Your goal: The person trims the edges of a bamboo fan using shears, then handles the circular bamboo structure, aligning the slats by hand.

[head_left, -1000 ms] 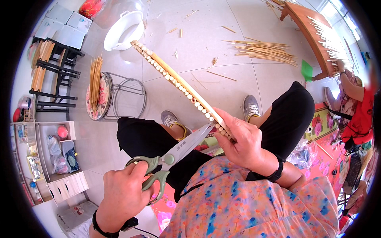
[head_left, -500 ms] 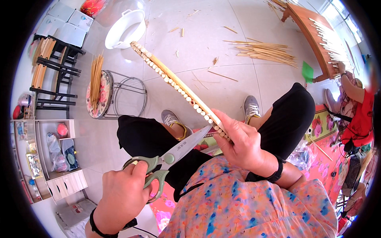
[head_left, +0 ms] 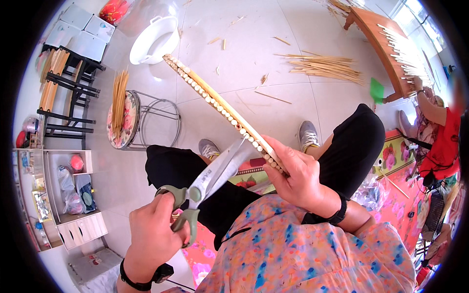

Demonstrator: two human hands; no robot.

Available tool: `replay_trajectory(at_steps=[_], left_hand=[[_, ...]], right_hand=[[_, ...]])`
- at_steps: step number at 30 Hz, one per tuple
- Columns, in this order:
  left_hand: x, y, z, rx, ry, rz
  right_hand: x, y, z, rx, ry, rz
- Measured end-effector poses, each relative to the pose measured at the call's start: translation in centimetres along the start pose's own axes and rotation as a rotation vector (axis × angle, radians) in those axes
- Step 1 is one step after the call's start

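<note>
My left hand (head_left: 155, 229) grips green-handled scissors (head_left: 210, 176) by their loops, with the pointed blades angled up toward a long bamboo strip (head_left: 212, 100) edged with a row of round, pale, cut stick ends. The tips are at or very near the underside of that row; whether they touch, I cannot tell. My right hand (head_left: 298, 176) holds the strip by its near end, thumb along the top, over my lap. The far end of the strip points up and leftward.
Around me: a round stool (head_left: 137, 100) bearing thin sticks, a white tub (head_left: 171, 36), loose sticks (head_left: 322, 66) on the tiled floor, a wooden table (head_left: 371, 39) with pale sticks, shelving (head_left: 68, 219), black folding frames (head_left: 68, 93). At right another person (head_left: 437, 136) in red reaches toward the table.
My left hand has tilted the scissors more steeply, so the tips now sit farther up the row, away from my right hand. The strip and my right hand have barely moved.
</note>
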State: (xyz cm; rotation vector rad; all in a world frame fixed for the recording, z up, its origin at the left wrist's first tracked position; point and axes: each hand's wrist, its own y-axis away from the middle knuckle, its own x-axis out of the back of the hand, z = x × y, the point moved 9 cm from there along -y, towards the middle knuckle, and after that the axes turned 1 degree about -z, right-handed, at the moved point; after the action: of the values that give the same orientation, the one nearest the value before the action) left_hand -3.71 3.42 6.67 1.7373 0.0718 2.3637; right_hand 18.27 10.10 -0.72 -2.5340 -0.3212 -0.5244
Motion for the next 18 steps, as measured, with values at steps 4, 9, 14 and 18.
replay_trajectory(at_steps=[4,9,14,18], left_hand=[[-1.4,0.1,0.5,-0.028,-0.156,-0.104],[-1.6,0.3,0.4,-0.022,-0.159,-0.126],[-1.7,-0.1,0.6,-0.040,-0.159,-0.150],[-1.7,-0.2,0.7,-0.042,-0.169,-0.172]], right_hand=[[0.1,0.2,0.3,-0.036,0.009,-0.002],[0.1,0.2,0.2,-0.013,0.002,0.029],[0.1,0.2,0.3,-0.036,0.008,0.015],[0.2,0.1,0.0,-0.025,0.030,0.008]])
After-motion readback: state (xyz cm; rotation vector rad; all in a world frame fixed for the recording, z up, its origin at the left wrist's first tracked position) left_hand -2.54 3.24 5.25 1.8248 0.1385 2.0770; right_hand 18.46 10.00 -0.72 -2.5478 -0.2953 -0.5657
